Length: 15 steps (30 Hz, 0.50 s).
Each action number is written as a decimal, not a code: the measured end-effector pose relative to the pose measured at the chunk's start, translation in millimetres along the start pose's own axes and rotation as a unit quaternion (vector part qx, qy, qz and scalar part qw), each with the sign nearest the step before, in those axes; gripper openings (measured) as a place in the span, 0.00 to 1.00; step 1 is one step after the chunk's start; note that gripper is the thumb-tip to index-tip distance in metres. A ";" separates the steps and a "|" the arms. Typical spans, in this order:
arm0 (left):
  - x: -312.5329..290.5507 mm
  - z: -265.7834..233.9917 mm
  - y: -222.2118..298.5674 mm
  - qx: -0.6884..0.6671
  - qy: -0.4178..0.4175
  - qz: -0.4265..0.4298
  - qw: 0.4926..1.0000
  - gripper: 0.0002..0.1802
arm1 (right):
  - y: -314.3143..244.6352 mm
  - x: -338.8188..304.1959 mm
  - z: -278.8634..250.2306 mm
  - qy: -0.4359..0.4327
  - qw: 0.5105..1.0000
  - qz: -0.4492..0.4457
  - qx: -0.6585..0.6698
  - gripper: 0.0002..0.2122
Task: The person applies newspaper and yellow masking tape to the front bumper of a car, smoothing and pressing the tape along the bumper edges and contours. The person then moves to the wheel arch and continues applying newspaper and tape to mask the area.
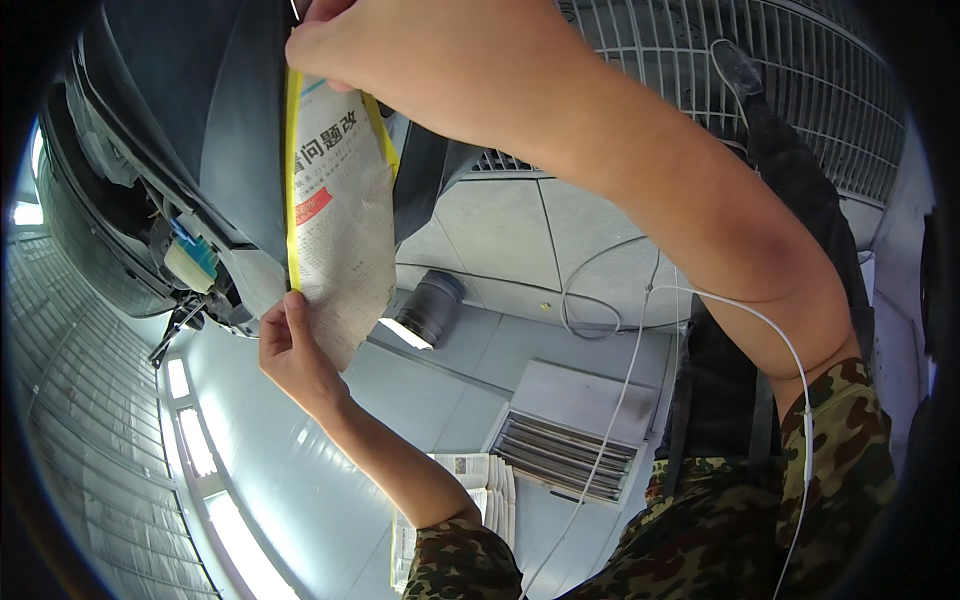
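A sheet of newspaper [345, 225] edged with yellow masking tape [292, 190] hangs along the edge of a large dark grey vehicle panel [235, 130]. My left hand [300, 350] pinches the lower end of the taped edge between thumb and fingers. At the top, my right hand [370, 50] is closed on the upper end of the tape and paper, its fingertips partly out of the picture. Between the two hands the tape runs nearly straight. A second strip of yellow tape [385, 140] shows on the paper's right side.
A dark round container [432, 305] lies by the wall. Past it are a louvred vent [565, 450] and a stack of newspapers [485, 485]. A thin white cable [640, 350] hangs by my right arm. Metal floor grating [680, 60] spans the top right.
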<state>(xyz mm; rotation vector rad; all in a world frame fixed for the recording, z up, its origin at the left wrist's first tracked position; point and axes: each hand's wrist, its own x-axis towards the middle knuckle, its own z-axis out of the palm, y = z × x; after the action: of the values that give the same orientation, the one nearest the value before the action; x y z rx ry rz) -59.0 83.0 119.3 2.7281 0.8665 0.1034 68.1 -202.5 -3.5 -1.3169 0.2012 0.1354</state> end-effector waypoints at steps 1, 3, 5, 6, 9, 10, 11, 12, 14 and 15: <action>-0.2 -0.8 0.0 -0.008 -0.015 -0.015 1.000 0.21 | -0.4 -0.7 -0.1 0.001 1.000 0.006 -0.002 0.10; -0.7 -1.9 0.4 -0.004 -0.007 -0.057 0.998 0.19 | -1.6 -1.6 0.2 0.004 1.000 0.014 -0.005 0.10; -0.6 -2.6 1.4 -0.018 -0.031 -0.031 0.999 0.18 | -3.7 -1.4 1.6 0.009 1.000 0.006 -0.004 0.10; -0.2 -2.4 1.8 -0.013 -0.030 -0.029 0.999 0.18 | -5.1 -1.1 2.5 0.012 1.000 -0.004 -0.001 0.10; 1.1 -1.9 2.5 -0.006 -0.026 -0.028 0.999 0.19 | -8.8 12.0 5.2 -0.038 0.996 0.071 0.024 0.10; 1.3 -1.7 2.5 -0.008 -0.026 -0.017 0.999 0.20 | -10.2 13.8 3.7 -0.049 0.995 0.086 0.023 0.10; 2.5 -1.8 2.6 -0.004 -0.030 -0.024 0.999 0.20 | -11.0 15.6 2.0 -0.061 0.993 0.100 0.022 0.10; 3.5 -2.0 3.0 -0.006 -0.035 -0.019 0.999 0.20 | -14.5 17.7 0.7 -0.072 0.991 0.115 0.020 0.11; 4.6 -2.6 3.8 -0.007 -0.034 -0.016 0.999 0.20 | -10.8 15.6 6.4 -0.064 0.993 0.092 0.022 0.11; 4.6 -2.3 4.1 -0.009 -0.027 -0.018 0.999 0.19 | -9.1 13.8 10.2 -0.054 0.996 0.069 0.017 0.11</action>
<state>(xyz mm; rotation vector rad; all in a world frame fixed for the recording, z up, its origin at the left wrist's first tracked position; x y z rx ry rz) -53.2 83.0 122.5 2.6850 0.8959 0.0301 84.2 -195.1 4.5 -1.2574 0.2014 0.3174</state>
